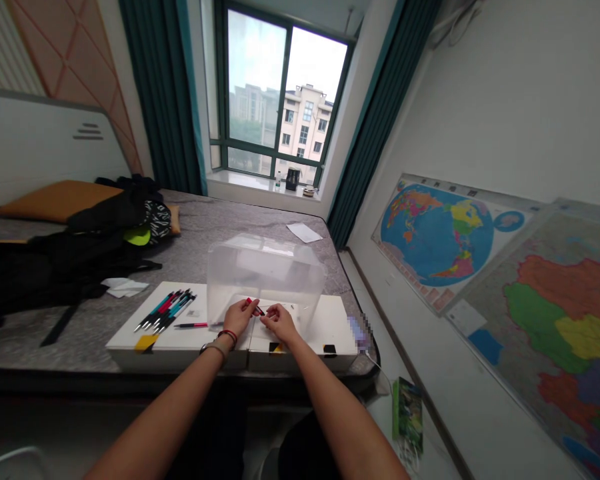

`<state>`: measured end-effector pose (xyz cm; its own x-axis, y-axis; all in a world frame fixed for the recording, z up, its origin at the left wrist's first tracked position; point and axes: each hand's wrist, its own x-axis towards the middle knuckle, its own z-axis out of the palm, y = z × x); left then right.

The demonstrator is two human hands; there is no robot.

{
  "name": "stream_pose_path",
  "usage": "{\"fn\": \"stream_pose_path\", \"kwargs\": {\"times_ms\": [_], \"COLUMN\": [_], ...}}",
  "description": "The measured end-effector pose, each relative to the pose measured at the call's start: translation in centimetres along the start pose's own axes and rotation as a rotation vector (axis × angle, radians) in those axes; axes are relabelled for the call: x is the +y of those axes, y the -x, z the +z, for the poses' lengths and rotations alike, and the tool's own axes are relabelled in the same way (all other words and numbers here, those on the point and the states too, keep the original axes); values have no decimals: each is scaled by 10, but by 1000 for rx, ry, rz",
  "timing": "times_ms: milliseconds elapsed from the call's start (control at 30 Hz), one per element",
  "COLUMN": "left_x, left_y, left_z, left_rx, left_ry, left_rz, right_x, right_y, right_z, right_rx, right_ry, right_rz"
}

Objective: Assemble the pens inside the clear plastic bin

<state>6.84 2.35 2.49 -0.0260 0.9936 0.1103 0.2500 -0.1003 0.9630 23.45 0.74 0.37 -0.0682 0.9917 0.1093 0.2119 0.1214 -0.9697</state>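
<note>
My left hand [240, 317] is closed on a short red and dark piece [255, 307] that looks like part of a pen. My right hand [281, 323] has its fingertips pinched together by the end of this piece; what they hold is too small to make out. Both hands are at the front of a clear plastic box [267, 267]. To the left, a pile of pens [166, 311] in black, red and blue lies on a white box [130, 333]. One red and black pen [191, 325] lies apart, close to my left wrist.
Two white boxes stand side by side on a grey mattress [205, 213]. Dark clothing [55, 267] and a crumpled tissue [125, 287] lie to the left. A white paper [304, 233] lies behind the plastic box. A green box [408, 413] and cables are at the lower right.
</note>
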Motion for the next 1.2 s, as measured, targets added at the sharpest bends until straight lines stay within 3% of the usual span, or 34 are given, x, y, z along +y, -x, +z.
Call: {"fn": "stream_pose_path", "kwargs": {"times_ms": [167,400,667,867,1033,1200], "left_x": [6,-14,-18,-18,-13,-1], "left_y": [1,-7,-10,-9,-4,1], "left_z": [-11,-25,-24,-20,-17,-14], "left_rx": [-69,40,66,106,21,17], "left_ry": [112,506,585,541,302,140], "left_rz": [28,-134,-132,-97,17,-4], "right_x": [-3,-4,-5,-4,-2,-3], "right_y": [1,5,5,3,1,3], "right_z": [-1,-3,-4,-4,-3,-2], "right_rx": [-58,99,106,87,-6,-20], "right_ry": [124,232,306,261,175,174], "right_rz": [-35,-50,-62,-54,-63,-66]}}
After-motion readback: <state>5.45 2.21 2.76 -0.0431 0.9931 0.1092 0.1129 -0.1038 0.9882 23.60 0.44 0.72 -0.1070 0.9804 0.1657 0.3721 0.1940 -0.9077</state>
